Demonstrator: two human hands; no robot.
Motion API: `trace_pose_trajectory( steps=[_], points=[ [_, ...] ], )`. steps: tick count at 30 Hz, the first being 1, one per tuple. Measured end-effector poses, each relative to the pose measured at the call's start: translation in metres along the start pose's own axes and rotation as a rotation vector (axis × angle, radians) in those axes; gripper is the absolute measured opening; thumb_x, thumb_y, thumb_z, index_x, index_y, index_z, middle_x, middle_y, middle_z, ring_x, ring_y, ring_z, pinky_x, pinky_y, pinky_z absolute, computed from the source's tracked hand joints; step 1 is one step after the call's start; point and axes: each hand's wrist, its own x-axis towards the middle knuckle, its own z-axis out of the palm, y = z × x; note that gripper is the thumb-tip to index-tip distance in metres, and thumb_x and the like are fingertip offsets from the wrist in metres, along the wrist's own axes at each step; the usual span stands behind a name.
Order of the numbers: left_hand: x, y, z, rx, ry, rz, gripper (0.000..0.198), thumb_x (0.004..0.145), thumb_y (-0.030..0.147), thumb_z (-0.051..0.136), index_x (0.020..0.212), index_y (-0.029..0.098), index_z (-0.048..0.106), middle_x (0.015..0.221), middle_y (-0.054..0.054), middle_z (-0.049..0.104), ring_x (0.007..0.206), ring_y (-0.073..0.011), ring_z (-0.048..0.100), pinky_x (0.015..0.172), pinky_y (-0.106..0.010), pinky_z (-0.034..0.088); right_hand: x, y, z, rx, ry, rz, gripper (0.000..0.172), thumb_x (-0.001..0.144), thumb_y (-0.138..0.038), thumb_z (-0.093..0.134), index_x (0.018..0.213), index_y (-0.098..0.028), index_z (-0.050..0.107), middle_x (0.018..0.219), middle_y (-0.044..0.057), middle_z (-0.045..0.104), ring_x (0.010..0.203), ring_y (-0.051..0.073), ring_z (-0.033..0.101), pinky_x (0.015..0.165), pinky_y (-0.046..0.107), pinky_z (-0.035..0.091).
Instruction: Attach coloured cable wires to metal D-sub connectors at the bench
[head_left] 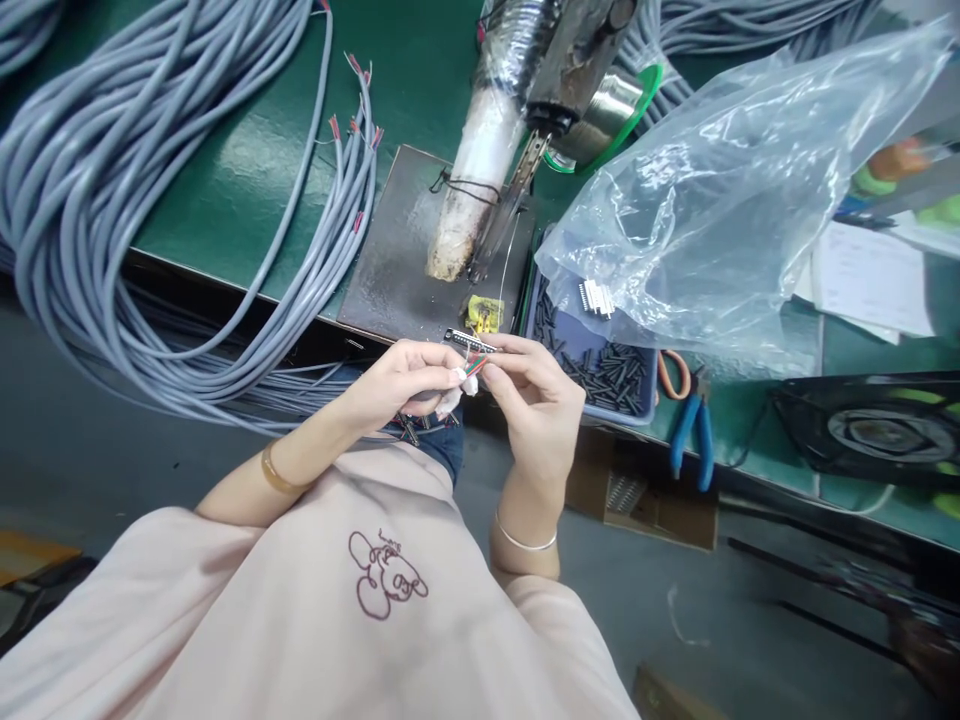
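Observation:
My left hand [409, 378] is closed in a pinch on thin coloured wires [475, 366], red and green among them. From the right, my right hand [541, 398] pinches the same wires, its thumb and forefinger close to my left fingertips. White wrapping [450, 402] shows at the left fingertips. Just beyond the fingers is a black multi-pin connector [466, 341], partly covered by the right hand; whether a finger touches it I cannot tell. A yellow sponge-like block [484, 312] sits behind it on a dark board [397, 255].
A soldering iron in a wrapped holder [480, 150] hangs over the board, with a solder wire spool [611, 115] behind. Grey cables [112, 180] lie left. Right are a blue bin [637, 415] of black tubes, a plastic bag [705, 200], blue-handled pliers [694, 430] and a fan [877, 425].

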Motion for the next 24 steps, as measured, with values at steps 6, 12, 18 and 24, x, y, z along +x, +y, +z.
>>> trace_pose_trajectory(
  steps=[6, 12, 18, 24],
  points=[
    [0.0, -0.003, 0.003, 0.066, 0.018, -0.033, 0.027, 0.075, 0.035, 0.078, 0.072, 0.013, 0.063, 0.05, 0.002, 0.06, 0.033, -0.0003, 0.029, 0.036, -0.017, 0.016, 0.003, 0.006, -0.003, 0.143, -0.056, 0.046, 0.01, 0.086, -0.021, 0.074, 0.088, -0.03, 0.079, 0.106, 0.0, 0.079, 0.097, 0.015, 0.075, 0.082, 0.031, 0.064],
    [0.0, -0.008, 0.01, 0.125, 0.22, 0.124, 0.033, 0.069, 0.032, 0.084, 0.073, 0.017, 0.056, 0.054, 0.006, 0.059, 0.038, -0.0001, 0.036, 0.039, -0.014, 0.026, 0.0, 0.002, 0.0, 0.025, 0.006, 0.017, 0.006, 0.085, -0.021, 0.072, 0.08, -0.024, 0.074, 0.107, 0.003, 0.077, 0.093, 0.018, 0.076, 0.078, 0.032, 0.066],
    [0.0, -0.011, 0.013, 0.113, 0.334, 0.215, 0.023, 0.071, 0.029, 0.078, 0.073, 0.015, 0.059, 0.053, 0.004, 0.06, 0.04, -0.0024, 0.041, 0.039, -0.015, 0.029, -0.014, -0.001, 0.013, -0.198, 0.14, -0.165, 0.01, 0.088, -0.017, 0.07, 0.088, -0.025, 0.075, 0.11, 0.003, 0.076, 0.103, 0.02, 0.075, 0.093, 0.042, 0.065],
    [-0.002, -0.008, 0.012, 0.048, 0.244, 0.111, 0.023, 0.069, 0.026, 0.074, 0.064, 0.017, 0.053, 0.05, 0.003, 0.061, 0.036, -0.0008, 0.031, 0.037, -0.016, 0.021, -0.009, 0.001, 0.011, -0.097, 0.172, -0.029, 0.007, 0.09, -0.025, 0.07, 0.088, -0.025, 0.076, 0.107, 0.003, 0.076, 0.098, 0.019, 0.076, 0.086, 0.039, 0.067]
  ],
)
